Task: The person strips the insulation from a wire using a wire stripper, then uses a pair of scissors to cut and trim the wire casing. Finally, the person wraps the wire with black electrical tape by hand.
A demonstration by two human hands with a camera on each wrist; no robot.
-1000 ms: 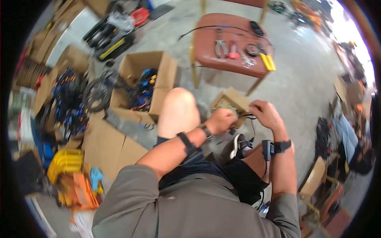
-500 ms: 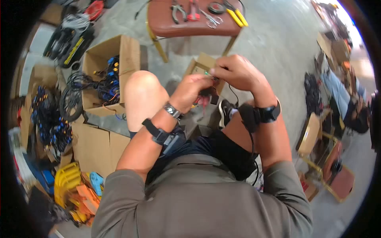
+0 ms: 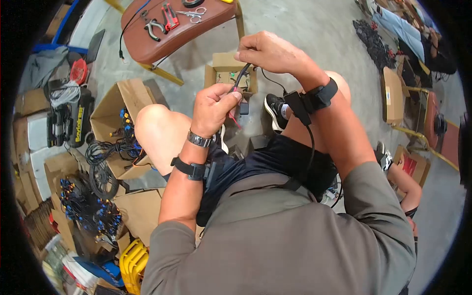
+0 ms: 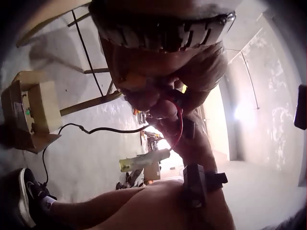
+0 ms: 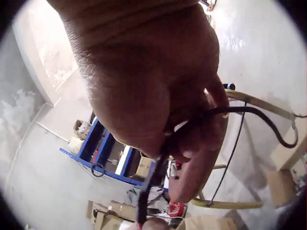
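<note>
A black cable [image 3: 241, 76] runs between the two hands above the floor in the head view. The left hand [image 3: 214, 107] pinches its lower end between thumb and fingers, where a red wire [image 3: 232, 117] hangs down. The right hand [image 3: 273, 53] grips the upper part of the cable, which also crosses under its fingers in the right wrist view. In the left wrist view the red wire [image 4: 180, 128] curves down from the fingers beside a pale, yellowish-ended piece [image 4: 144, 160]. Just beyond the hands stands a small open cardboard box [image 3: 227, 62] with small green parts inside.
A red-brown chair [image 3: 142, 37] at the upper left bears pliers [image 3: 155, 29], a red cutter [image 3: 170, 17] and scissors [image 3: 195, 14]. Left of the knee is a carton [image 3: 105, 110] of cables. Behind the person's right side, another person's leg [image 3: 405, 184] shows.
The head view has turned, so the chair stands further left. The hands have moved apart, with the black cable now plainly visible between them, and the small box is less covered.
</note>
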